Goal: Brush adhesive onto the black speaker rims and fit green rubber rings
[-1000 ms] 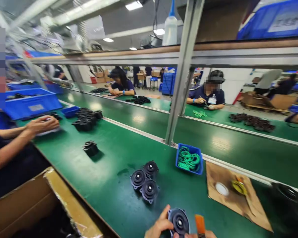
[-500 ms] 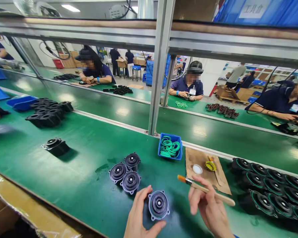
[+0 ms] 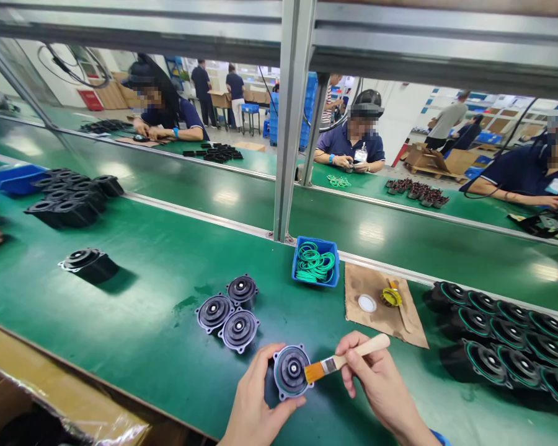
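My left hand (image 3: 260, 399) is closed around the side of a round black housing (image 3: 291, 376) with a flanged rim, standing on the green bench. A green ring shows along the housing's groove. In my right hand (image 3: 376, 381) is a brush (image 3: 331, 364) with a pale wooden handle, pinched between thumb and fingers. Its orange bristles lie at the right edge of the housing's top, seemingly touching it. Three similar housings (image 3: 239, 329) stand together just beyond my left hand. Farther back, a blue bin (image 3: 295, 280) holds green rubber rings (image 3: 314, 263).
On the right, several housings with green rings (image 3: 506, 334) stand in rows beside a cardboard sheet (image 3: 369, 328) with a yellow-rimmed jar (image 3: 391, 297) and white lid (image 3: 367, 303). A lone housing (image 3: 89, 265) stands left. A metal post (image 3: 286, 124) rises behind the bin. Co-workers sit opposite.
My right hand has turned the brush and brought its bristles left and down to the housing. My left hand's fingers have closed onto the housing. The view has tilted down slightly.
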Action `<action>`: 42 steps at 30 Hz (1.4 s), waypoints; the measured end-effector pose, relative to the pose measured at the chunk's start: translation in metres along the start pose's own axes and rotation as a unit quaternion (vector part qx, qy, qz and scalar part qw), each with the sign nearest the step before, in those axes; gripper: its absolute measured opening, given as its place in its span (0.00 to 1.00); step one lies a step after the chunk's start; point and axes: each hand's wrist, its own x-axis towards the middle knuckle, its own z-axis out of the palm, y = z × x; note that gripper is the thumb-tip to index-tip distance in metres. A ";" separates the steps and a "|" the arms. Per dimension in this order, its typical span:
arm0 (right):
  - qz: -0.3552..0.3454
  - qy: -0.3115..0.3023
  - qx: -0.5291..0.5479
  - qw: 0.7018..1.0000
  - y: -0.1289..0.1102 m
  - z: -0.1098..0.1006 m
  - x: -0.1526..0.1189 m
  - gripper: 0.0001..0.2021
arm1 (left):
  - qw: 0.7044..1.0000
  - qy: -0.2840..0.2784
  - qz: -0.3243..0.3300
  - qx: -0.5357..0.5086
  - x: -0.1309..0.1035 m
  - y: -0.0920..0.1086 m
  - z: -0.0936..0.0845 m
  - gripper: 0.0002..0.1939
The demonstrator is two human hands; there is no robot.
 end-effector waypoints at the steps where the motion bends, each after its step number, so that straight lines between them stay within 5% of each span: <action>1: 0.010 -0.009 0.004 1.000 -0.003 0.000 -0.001 0.21 | 1.000 -0.011 0.007 0.007 0.001 0.001 -0.001 0.28; 17: -0.004 -0.043 -0.128 0.991 -0.013 0.007 -0.003 0.22 | 0.999 -0.032 0.027 0.015 0.004 0.004 -0.005 0.30; 25: -0.108 -0.042 -0.237 0.965 -0.016 0.002 0.012 0.16 | 0.999 -0.025 0.031 0.001 0.004 0.005 -0.004 0.29; 30: -0.168 0.011 -0.178 0.969 -0.027 0.006 0.014 0.15 | 1.000 -0.015 0.025 0.000 0.004 0.005 -0.005 0.28; 33: -0.213 0.116 -0.204 0.948 -0.045 -0.013 0.016 0.16 | 1.000 -0.012 0.015 0.012 0.002 0.000 -0.004 0.27; 38: -0.220 0.359 -0.409 0.809 -0.072 -0.088 0.029 0.27 | 1.000 0.016 -0.016 0.017 0.000 -0.007 0.001 0.26; 42: -0.152 0.384 -0.460 0.786 -0.073 -0.135 0.041 0.34 | 0.999 0.031 -0.008 0.034 0.002 -0.004 0.002 0.30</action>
